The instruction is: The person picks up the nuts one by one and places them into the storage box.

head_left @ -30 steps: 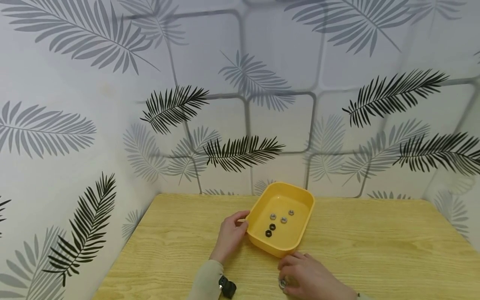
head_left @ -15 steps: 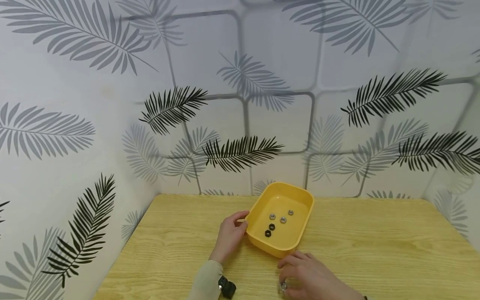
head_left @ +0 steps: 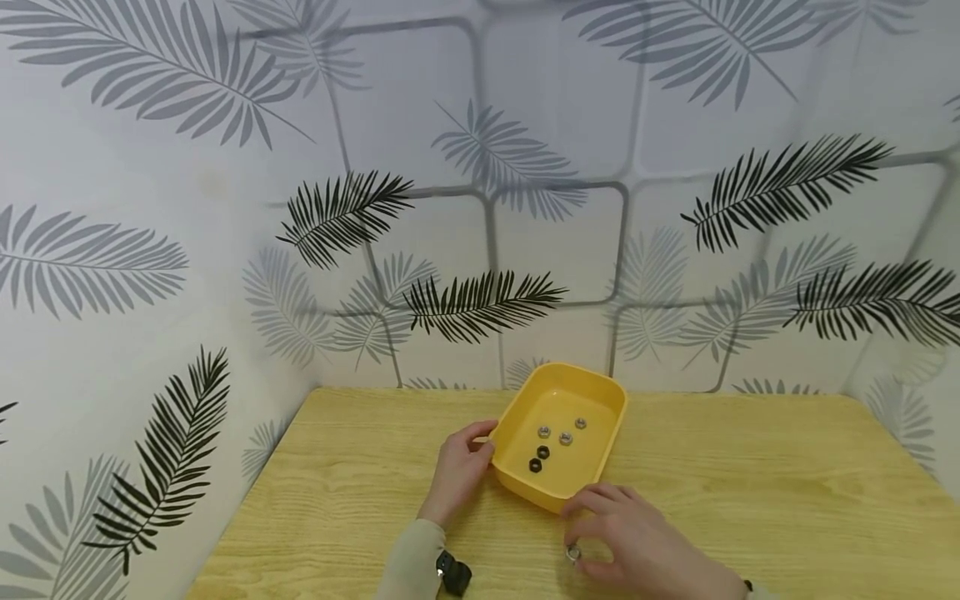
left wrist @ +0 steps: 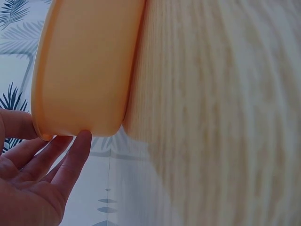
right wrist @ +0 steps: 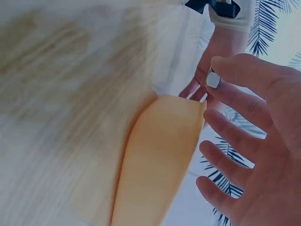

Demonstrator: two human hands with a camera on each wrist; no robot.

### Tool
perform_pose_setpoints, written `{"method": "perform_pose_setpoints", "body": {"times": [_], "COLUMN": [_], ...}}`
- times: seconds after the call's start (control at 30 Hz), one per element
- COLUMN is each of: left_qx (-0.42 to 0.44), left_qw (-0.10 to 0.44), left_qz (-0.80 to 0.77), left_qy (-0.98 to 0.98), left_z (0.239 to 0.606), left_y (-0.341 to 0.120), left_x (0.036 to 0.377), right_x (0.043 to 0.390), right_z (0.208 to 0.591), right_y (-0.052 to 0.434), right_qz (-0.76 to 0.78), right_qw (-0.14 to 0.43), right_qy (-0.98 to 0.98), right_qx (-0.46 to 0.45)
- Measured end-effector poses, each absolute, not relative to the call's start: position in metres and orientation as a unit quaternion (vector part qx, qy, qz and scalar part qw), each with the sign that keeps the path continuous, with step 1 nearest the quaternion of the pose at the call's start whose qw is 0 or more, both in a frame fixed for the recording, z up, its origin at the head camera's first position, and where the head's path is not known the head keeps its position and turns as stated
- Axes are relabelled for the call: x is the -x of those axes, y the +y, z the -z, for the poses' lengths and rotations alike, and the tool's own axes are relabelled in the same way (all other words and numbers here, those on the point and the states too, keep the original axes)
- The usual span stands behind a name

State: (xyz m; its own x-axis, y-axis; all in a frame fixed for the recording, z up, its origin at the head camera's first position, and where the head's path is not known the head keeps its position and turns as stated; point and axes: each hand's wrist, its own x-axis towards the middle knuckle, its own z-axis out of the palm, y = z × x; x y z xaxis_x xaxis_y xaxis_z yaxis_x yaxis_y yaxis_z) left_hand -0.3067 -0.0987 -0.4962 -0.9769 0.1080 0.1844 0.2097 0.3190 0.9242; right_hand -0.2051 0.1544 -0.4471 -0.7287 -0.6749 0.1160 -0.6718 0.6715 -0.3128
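In the head view a yellow plastic bin (head_left: 573,471) sits on the table, with three silver nuts (head_left: 566,438) and two black nuts (head_left: 535,465) on its floor. My left hand (head_left: 457,471) holds the bin's left edge; in the left wrist view the thumb is at the rim and the fingertips touch the outer wall (left wrist: 89,70). Between the thumb and index finger of my right hand (head_left: 633,533) a silver nut (right wrist: 213,80) is pinched, just in front of the bin's near corner. The other right fingers spread beside the bin wall (right wrist: 160,150).
The wood-grain table (head_left: 750,483) extends to both sides of the bin. Behind it stands a wall (head_left: 555,250) with a leaf pattern. A black device (head_left: 453,575) is strapped at the left wrist, over a light sleeve (head_left: 412,558).
My right hand has moved slightly up and toward the bin with the pinched nut, and its fingers now reach the bin's near edge. The left hand and bin stay put.
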Motion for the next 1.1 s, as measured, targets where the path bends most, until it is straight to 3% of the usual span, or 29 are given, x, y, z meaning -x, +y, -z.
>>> {"method": "perform_pose_setpoints", "body": {"times": [0.53,1.1], "left_qx": [0.102,0.085], "left_qw": [0.043,0.029], "left_qz": [0.58,0.575], "left_qy": [-0.807,-0.813], "left_z": [0.495,0.494], "left_y": [-0.1,-0.099], "left_x": [0.307,0.305], "right_x": [0.228,0.26], "right_z": [0.431,0.427], "right_y": [0.163,0.172], "right_qz": [0.167,0.189], "right_qw": [-0.146,-0.152], "right_qy": [0.901,0.911], "right_qx": [0.371,0.333]}}
